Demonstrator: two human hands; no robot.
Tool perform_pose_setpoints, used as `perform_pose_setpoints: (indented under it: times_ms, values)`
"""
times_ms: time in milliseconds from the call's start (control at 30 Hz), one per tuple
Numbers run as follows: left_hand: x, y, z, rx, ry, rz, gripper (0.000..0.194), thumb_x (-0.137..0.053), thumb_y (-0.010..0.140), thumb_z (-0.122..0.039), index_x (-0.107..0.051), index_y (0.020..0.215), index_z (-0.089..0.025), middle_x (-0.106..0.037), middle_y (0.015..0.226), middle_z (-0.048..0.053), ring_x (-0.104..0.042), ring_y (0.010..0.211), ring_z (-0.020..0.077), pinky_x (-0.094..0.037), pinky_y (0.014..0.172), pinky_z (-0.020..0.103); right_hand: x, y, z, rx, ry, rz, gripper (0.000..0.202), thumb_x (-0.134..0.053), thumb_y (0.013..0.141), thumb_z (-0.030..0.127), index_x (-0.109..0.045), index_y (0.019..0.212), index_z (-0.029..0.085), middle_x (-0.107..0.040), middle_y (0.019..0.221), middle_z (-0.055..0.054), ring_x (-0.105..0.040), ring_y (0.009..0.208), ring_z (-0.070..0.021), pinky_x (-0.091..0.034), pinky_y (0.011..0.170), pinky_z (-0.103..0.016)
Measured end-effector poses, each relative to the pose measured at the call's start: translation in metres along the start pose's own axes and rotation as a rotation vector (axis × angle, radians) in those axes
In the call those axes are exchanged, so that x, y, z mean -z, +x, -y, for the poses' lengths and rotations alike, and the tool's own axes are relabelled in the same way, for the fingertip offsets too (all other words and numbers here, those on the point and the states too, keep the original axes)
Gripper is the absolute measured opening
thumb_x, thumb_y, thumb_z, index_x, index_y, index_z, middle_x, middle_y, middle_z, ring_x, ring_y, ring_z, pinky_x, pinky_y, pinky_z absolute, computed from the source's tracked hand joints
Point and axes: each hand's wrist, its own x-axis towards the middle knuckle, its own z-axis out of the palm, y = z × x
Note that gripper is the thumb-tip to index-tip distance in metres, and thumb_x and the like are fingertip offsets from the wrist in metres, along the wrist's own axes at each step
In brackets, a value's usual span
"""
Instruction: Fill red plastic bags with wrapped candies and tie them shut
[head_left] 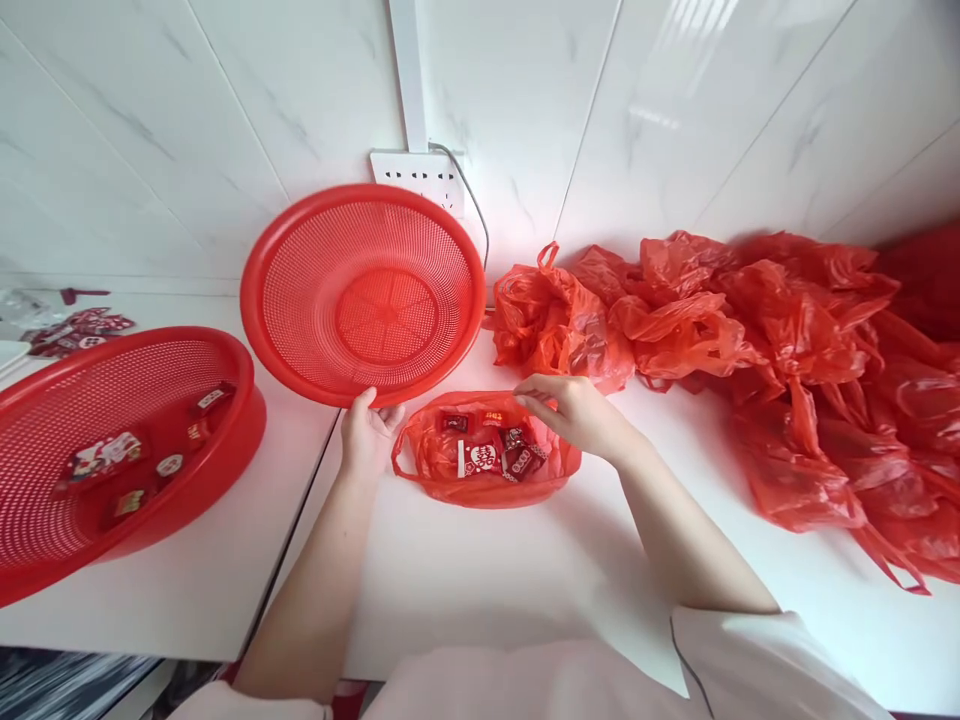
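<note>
An open red plastic bag (442, 490) lies on the white table, with several small red and brown packets (480, 457) inside. My left hand (367, 430) is just left of the bag, fingers apart and holding nothing, by the lower rim of a red mesh basket (367, 300) that leans against the wall. At the bag's upper right edge is my right hand (566, 408), its fingers bent together over the rim; what lies between the fingertips is hidden.
A second red basket (247, 430) at the left holds several packets. More packets (82, 330) lie behind it. Filled red bags (802, 320) are heaped along the wall at the right. A power strip (420, 178) with a cable sits on the wall.
</note>
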Motion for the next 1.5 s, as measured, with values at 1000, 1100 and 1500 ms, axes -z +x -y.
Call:
perform_pose_setpoints:
  times_ms: [1000, 1100, 1500]
  values:
    - [0.049, -0.013, -0.095, -1.052, 1.517, -0.495, 0.052, -0.065, 0.075, -0.023, -0.051, 0.125, -0.015, -0.047, 0.135, 0.018, -0.038, 0.127, 0.0445, 0.004, 0.106, 0.068, 0.040, -0.009, -0.020, 0.198, -0.045, -0.967, 0.036, -0.073, 0.067, 0.034, -0.057, 0.095, 0.020, -0.061, 0.092, -0.005, -0.061, 0.087, -0.0223, -0.050, 0.080, -0.038]
    - [0.090, 0.006, -0.102, -0.907, 1.459, -0.589, 0.013, -0.065, 0.066, -0.016, -0.056, 0.075, -0.014, -0.061, 0.085, 0.010, -0.048, 0.111, 0.0476, -0.005, 0.094, 0.073, 0.056, -0.015, -0.020, 0.264, -0.001, -1.052, 0.037, -0.076, 0.062, 0.028, -0.059, 0.094, 0.020, -0.060, 0.090, -0.007, -0.060, 0.085, -0.0238, -0.050, 0.077, -0.039]
    - [0.058, 0.007, -0.074, -0.907, 1.624, 0.222, 0.039, -0.053, 0.077, -0.015, -0.069, 0.111, -0.026, -0.068, 0.086, 0.010, -0.058, 0.089, 0.0302, -0.032, 0.095, 0.047, 0.080, -0.026, -0.015, 0.232, -0.069, -1.181, 0.028, -0.071, 0.067, 0.025, -0.060, 0.093, 0.024, -0.058, 0.089, -0.008, -0.060, 0.085, -0.0267, -0.048, 0.078, -0.043]
